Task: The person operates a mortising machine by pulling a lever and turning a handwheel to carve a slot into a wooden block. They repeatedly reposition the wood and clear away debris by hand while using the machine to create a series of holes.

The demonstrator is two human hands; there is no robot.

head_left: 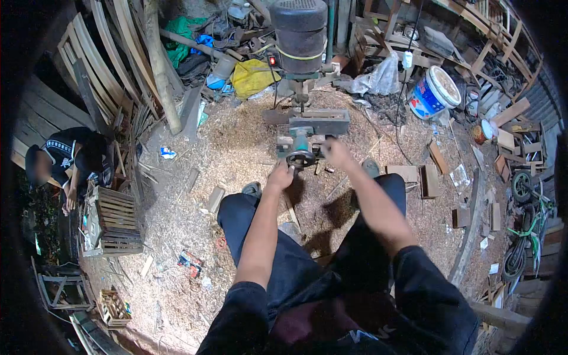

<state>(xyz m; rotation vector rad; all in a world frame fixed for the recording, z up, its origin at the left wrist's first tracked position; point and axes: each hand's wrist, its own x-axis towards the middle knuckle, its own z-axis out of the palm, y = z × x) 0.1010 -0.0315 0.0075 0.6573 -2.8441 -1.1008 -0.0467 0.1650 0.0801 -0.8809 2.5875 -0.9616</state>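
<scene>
A drilling machine with a dark motor housing (299, 35) stands ahead, its spindle above a wooden block (319, 121) held at a green vise (301, 141). On the vise's near side is a black handwheel (300, 158). My left hand (281, 176) has its fingers closed at the left edge of the handwheel. To the right of the wheel, beside the vise's right side, is my right hand (336, 152), blurred by motion; its fingers and anything in them cannot be made out.
Wood shavings (177, 219) cover the ground. Another person (71, 157) sits at the left by a slatted crate (115, 222). A white bucket (435, 93), wood blocks (429, 181) and a small bicycle (523, 225) are on the right. A cable hangs near the bucket.
</scene>
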